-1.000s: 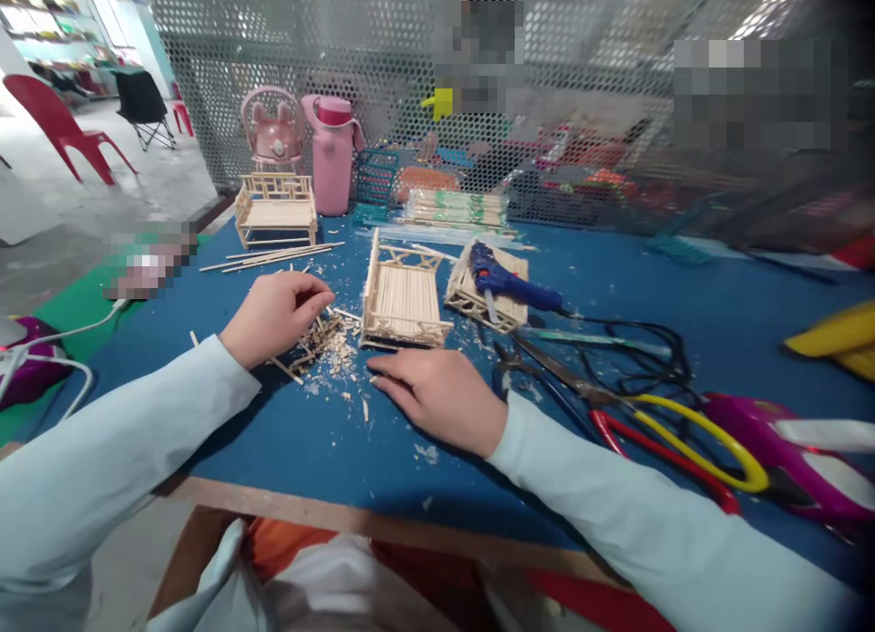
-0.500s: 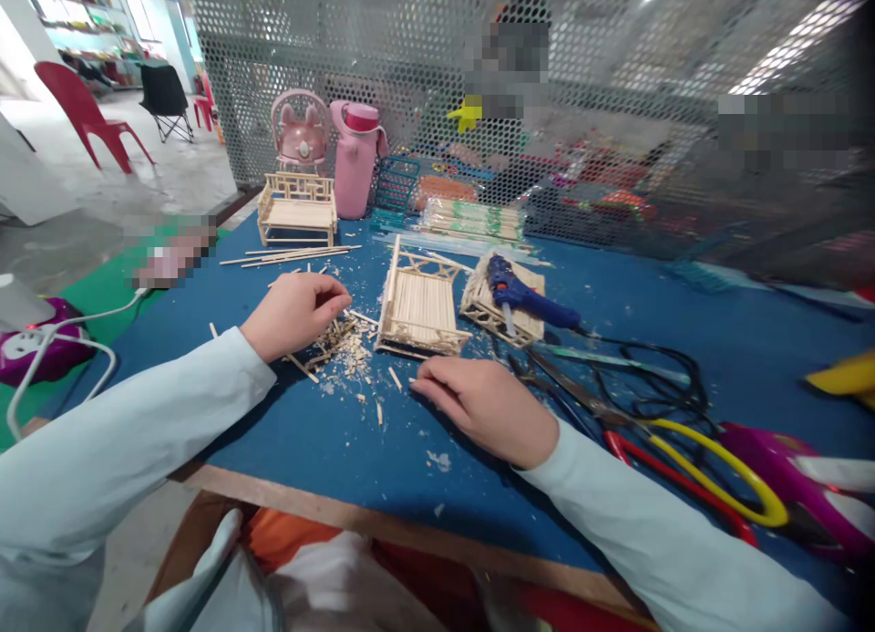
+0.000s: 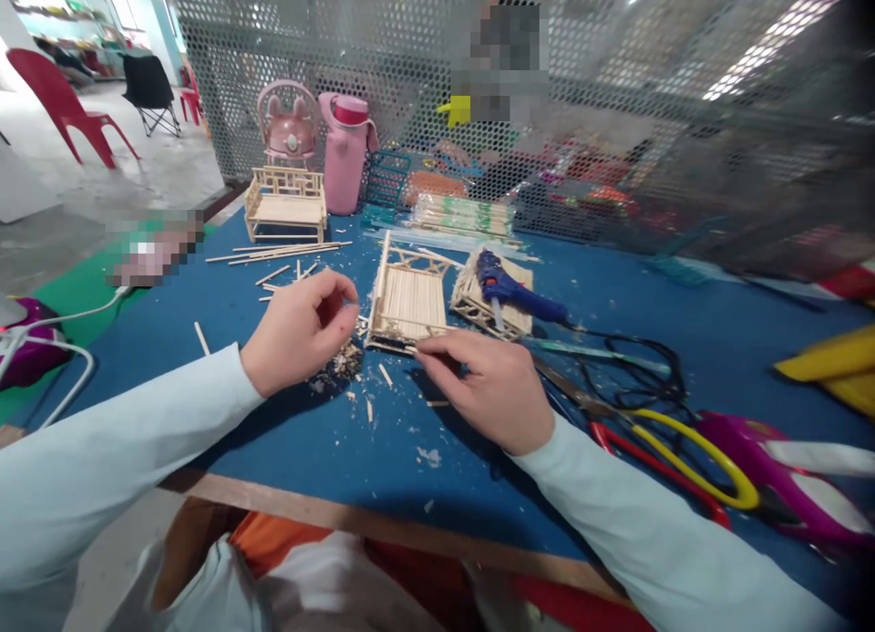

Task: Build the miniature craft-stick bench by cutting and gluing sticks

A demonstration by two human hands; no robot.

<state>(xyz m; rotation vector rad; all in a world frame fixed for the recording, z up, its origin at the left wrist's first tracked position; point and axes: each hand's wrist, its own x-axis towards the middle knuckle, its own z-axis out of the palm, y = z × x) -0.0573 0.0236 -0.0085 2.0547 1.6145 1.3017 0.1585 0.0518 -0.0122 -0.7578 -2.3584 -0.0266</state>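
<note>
My left hand (image 3: 301, 331) hovers over a heap of wood chips (image 3: 345, 363), fingers curved, a small gap between thumb and forefinger, with nothing visible in it. My right hand (image 3: 488, 381) pinches a short piece of wooden stick (image 3: 410, 348), mostly hidden by the fingertips, at the front edge of a small stick-built frame (image 3: 414, 299). This frame has a slatted floor and low railings. To its right, a blue glue gun (image 3: 516, 290) lies on another stick-built piece (image 3: 471, 295). A small stick bench (image 3: 287, 208) stands at the back left.
Loose sticks (image 3: 280, 252) lie behind my left hand. Scissors (image 3: 690, 450) with red and yellow handles, a black cable (image 3: 656, 367) and a purple device (image 3: 772, 468) lie to the right. A pink bottle (image 3: 344, 158) and bagged sticks (image 3: 461, 214) stand before a perforated metal screen (image 3: 410, 57).
My right hand has risen toward the frame's front edge with the stick piece. My left hand has moved slightly right, its thumb and forefinger a little further apart. The view has shifted slightly.
</note>
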